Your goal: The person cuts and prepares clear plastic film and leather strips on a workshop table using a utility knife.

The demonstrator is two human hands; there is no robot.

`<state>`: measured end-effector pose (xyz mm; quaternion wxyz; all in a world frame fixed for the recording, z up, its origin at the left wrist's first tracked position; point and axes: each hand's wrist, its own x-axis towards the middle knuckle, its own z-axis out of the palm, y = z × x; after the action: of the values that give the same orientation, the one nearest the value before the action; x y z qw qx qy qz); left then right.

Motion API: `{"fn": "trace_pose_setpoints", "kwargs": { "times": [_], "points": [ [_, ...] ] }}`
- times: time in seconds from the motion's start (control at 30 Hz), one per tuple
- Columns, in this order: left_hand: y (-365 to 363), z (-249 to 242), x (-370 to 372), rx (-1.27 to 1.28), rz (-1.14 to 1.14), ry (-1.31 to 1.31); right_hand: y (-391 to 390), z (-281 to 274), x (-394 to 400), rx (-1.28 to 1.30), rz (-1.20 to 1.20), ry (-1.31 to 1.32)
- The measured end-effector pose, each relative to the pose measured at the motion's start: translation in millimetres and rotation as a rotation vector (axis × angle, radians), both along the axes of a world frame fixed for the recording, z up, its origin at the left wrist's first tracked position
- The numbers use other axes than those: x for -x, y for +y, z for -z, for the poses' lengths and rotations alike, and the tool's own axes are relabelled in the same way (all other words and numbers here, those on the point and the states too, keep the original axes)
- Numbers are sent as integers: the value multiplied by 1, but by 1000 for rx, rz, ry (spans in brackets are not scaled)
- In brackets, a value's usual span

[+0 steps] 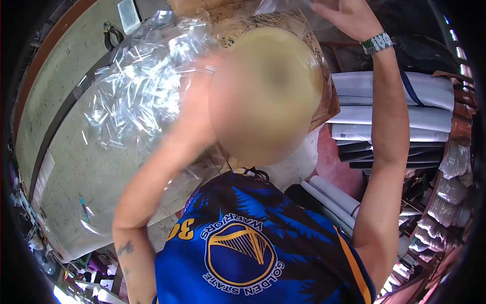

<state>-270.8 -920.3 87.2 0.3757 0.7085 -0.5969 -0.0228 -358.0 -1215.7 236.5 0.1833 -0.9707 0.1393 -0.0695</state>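
Observation:
A large round yellowish thing (283, 96), heavily blurred with a darker spot near its middle, fills the centre; I cannot make out its kind. My left hand (202, 76) is smeared by motion at its left edge, beside a heap of shiny clear plastic strips (147, 71), and its fingers are not distinct. Up at the top right, my right hand (350, 17) is bent at the wrist above a beaded bracelet. Its fingertips meet a clear plastic film (278, 5) that runs to the left along the upper edge.
Under the round thing lies a brown cardboard box (326, 109). Black-and-yellow pliers (112, 36) and a cutter (83, 207) rest on the pale table (66, 157). White rolls (390, 116) are stacked at right, near a rack of plastic bundles (440, 215).

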Motion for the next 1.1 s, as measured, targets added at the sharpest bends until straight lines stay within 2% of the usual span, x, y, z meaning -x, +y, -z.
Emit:
{"fn": "trace_pose_setpoints", "kwargs": {
  "times": [0.03,0.07,0.17,0.27,0.37,0.43,0.57,0.63,0.7,0.73,0.77,0.8,0.83,0.9,0.93,1.0,1.07,1.1],
  "points": [
    [-24,15,33,9,174,-13,4,-3,-6,57,-16,6],
    [-47,34,57,-18,236,-126,7,-5,-11,65,-40,-10],
    [-107,104,92,-14,126,-156,0,-8,-14,118,-127,-99],
    [-121,126,98,-308,162,-175,-6,-10,-4,135,-60,-38],
    [-121,137,94,-354,199,-176,-13,-7,8,87,-7,13],
    [-123,139,91,-292,199,-166,-24,2,13,91,-23,-19],
    [-100,124,75,-211,301,-86,-37,1,10,107,-25,-32],
    [-68,57,56,-258,505,276,-46,-1,5,125,21,-21],
    [-25,7,19,-163,610,471,-52,-6,4,144,80,-12],
    [-1,-21,-7,-137,584,505,-55,-6,5,143,99,-19],
    [31,-37,-33,-119,425,549,-58,-7,4,143,114,-27],
    [63,-49,-64,-71,274,701,-60,-9,3,146,127,-39],
    [87,-71,-97,-35,186,617,-61,-11,2,155,142,-46],
    [163,-68,-187,-8,-13,558,-60,-17,0,177,197,-30],
    [202,-55,-226,31,-229,603,-60,-20,-2,187,222,-20],
    [230,-65,-262,-135,-361,481,-68,-19,-3,148,230,-65],
    [261,-34,-307,-276,-429,475,-75,-18,-4,83,213,-116],
    [276,-16,-325,-344,-452,475,-75,-22,-5,208,201,-124]
  ]
}}
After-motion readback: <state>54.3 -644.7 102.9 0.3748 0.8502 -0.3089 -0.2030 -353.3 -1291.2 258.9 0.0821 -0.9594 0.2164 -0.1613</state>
